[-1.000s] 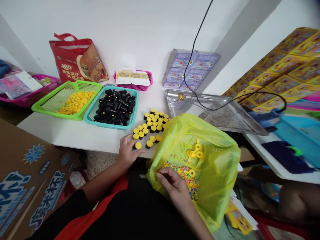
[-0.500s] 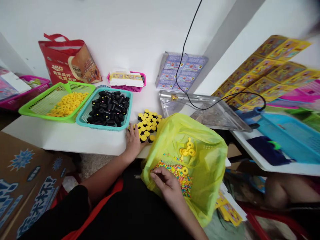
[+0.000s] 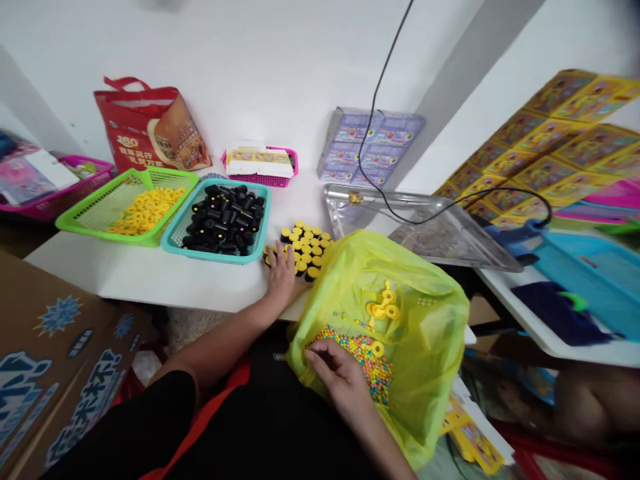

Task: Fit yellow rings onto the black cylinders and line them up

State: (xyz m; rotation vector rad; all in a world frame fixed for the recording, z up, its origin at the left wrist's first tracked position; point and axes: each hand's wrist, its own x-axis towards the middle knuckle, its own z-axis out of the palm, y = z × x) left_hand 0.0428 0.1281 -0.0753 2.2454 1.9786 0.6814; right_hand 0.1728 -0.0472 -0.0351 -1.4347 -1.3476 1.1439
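Glossy plastic bag (image 3: 433, 313); shiny metal tray (image 3: 350, 213)

The left grip (image 3: 280, 280) has a strip of white desk (image 3: 120, 273) beside it, up to the teal basket (image 3: 220, 227). Yellow-capped black cylinders (image 3: 300, 250) block the way ahead. The yellow plastic bag (image 3: 425, 300) walls off the right (it seems to overlap the metal tray (image 3: 425, 230), though that's hard to judge).

Yellow-capped cylinders (image 3: 307, 250) stand upright; multicoloured beads (image 3: 367, 367) lie inside a yellow bag (image 3: 430, 320).
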